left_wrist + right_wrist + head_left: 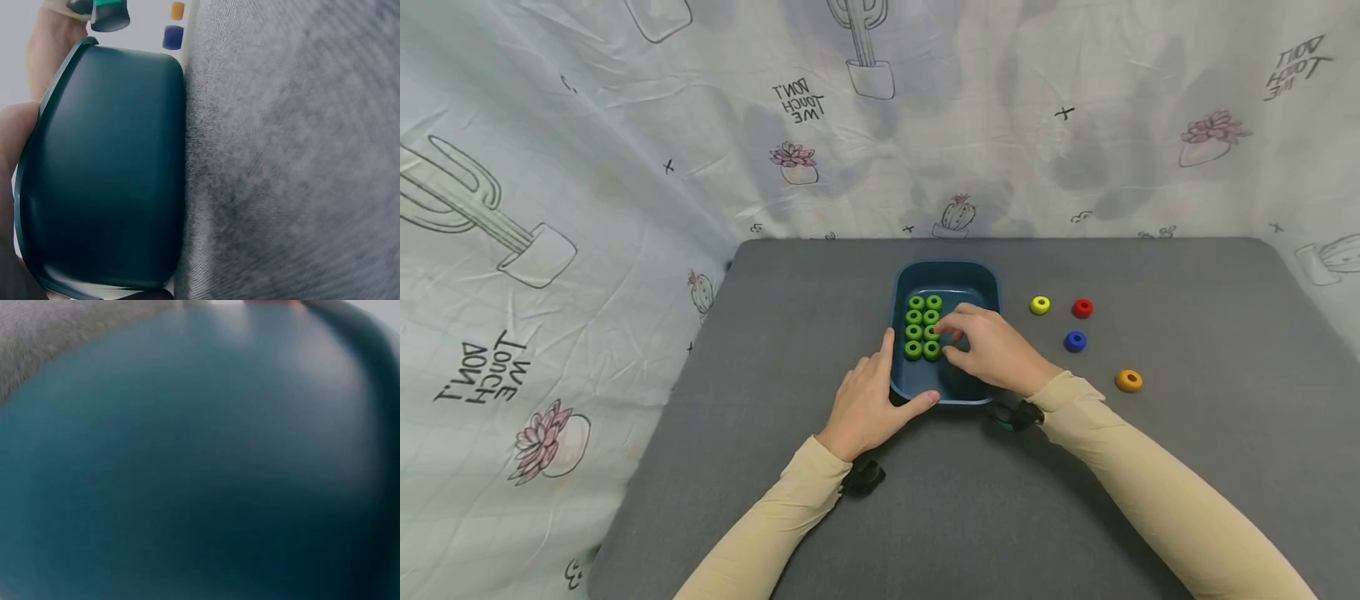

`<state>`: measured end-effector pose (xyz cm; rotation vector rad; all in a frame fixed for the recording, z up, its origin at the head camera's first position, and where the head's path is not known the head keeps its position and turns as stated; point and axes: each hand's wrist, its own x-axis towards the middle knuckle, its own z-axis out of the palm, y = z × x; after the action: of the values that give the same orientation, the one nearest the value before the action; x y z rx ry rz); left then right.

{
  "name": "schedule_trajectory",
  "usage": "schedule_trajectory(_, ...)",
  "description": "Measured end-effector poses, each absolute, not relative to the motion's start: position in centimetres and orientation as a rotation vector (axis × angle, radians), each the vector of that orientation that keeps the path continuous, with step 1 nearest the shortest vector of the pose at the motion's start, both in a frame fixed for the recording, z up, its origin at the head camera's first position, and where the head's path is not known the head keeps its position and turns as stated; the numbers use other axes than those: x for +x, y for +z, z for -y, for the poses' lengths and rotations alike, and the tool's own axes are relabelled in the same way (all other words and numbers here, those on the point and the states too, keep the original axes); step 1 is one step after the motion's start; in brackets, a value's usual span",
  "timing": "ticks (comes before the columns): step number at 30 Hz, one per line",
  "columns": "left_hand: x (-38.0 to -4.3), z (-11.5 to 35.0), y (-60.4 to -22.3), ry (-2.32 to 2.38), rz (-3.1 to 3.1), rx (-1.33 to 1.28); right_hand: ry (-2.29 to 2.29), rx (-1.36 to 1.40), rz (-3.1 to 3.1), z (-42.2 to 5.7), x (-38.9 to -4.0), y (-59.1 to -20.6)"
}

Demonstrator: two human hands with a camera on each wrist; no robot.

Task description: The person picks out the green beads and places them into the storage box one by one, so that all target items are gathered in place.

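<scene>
A dark blue tray (947,398) holds several green rings (913,332) in two columns on its left side. My left hand (868,407) lies along the tray's near left corner, index finger straight by the left rim and thumb at the front rim. Inside the tray, my right hand (992,346) has bent fingers, with a fingertip at a ring of the right column and the thumb apart from it. No ring shows lifted. The tray's outer wall (112,169) fills much of the left wrist view; the right wrist view has only a blurred blue surface (187,456).
Right of the tray, a yellow ring (1040,305), a red ring (1082,308), a blue ring (1076,341) and an orange ring (1129,381) lie apart on the grey table (790,317). A printed white curtain (700,100) hangs behind and to the left.
</scene>
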<state>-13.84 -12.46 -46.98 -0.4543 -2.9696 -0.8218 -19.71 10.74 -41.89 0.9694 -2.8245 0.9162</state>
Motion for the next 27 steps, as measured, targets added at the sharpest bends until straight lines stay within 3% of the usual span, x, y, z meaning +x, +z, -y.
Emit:
schedule_trajectory(16, -14.1, 13.5, -47.2, -0.857, 2.993, -0.411, 0.778, 0.643, 2.82, -16.3, -16.3, -36.6)
schedule_trajectory(27, -14.0, 13.9, -47.6, -0.859, 2.982, -0.411, 0.572, 0.443, 2.815, -17.9, -15.4, -35.3)
